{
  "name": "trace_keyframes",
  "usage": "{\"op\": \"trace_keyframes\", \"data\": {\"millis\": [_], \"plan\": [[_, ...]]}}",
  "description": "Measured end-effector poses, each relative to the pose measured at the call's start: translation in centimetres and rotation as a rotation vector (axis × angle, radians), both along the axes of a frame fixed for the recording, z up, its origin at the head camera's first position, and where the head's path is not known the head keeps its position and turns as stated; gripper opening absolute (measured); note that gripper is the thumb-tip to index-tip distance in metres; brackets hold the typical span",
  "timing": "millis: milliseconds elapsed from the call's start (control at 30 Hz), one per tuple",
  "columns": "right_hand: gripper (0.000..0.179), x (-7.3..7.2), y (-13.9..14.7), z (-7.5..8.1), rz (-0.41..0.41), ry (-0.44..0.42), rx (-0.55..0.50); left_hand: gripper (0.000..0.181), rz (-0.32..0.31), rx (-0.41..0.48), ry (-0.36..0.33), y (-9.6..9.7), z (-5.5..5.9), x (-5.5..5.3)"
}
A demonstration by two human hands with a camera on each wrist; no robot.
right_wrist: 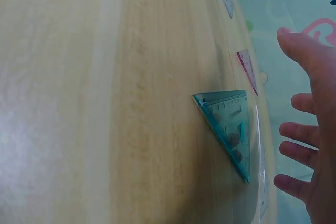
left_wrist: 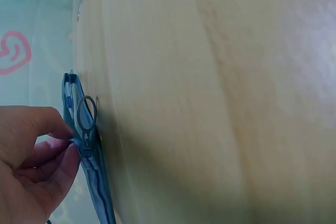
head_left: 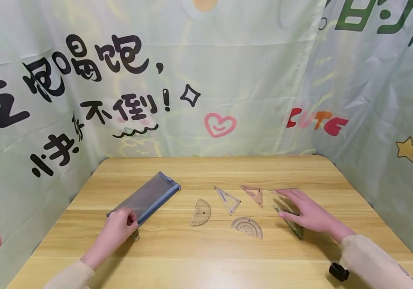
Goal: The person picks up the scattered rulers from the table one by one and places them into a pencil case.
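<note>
My left hand (head_left: pixel 121 224) pinches the near end of a blue-edged, see-through zipper pouch (head_left: pixel 146 194). In the left wrist view, a ring-shaped zipper pull (left_wrist: pixel 86 114) stands beside the fingertips. Over the right side of the table, my right hand (head_left: pixel 305 210) is spread with nothing in its grasp. Below it lies a green triangular set square (right_wrist: pixel 228 127), apart from the fingers in the right wrist view. Another clear ruler (right_wrist: pixel 261 166) lies past the green one, partly covered by the right hand in the head view.
Between the hands lie a clear set square (head_left: pixel 229 202), a pink set square (head_left: pixel 255 194) and two clear protractors, one (head_left: pixel 202 212) on the left and one (head_left: pixel 248 228) nearer. A small black object (head_left: pixel 338 271) shows by the right sleeve. Printed cloth (head_left: pixel 228 88) hangs around the wooden table (head_left: pixel 192 265).
</note>
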State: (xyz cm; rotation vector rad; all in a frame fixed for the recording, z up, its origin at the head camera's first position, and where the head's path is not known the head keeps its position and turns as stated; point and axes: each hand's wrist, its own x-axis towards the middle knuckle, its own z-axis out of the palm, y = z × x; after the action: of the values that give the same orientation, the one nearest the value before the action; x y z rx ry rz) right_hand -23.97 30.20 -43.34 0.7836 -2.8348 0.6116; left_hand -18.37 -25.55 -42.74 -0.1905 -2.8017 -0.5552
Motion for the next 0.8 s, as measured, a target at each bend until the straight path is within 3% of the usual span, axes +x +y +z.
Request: {"op": "trace_keyframes", "data": {"millis": [467, 800], "plan": [[0.068, 0.07, 0.02, 0.16, -0.012, -0.025, 0.006, 0.017, -0.007, -0.046, 0.134, 0.45, 0.23, 0.57], [0.068, -0.43, -0.06, 0.31, -0.012, -0.024, 0.02, 0.013, -0.038, 0.014, 0.155, 0.46, 0.1, 0.79]]}}
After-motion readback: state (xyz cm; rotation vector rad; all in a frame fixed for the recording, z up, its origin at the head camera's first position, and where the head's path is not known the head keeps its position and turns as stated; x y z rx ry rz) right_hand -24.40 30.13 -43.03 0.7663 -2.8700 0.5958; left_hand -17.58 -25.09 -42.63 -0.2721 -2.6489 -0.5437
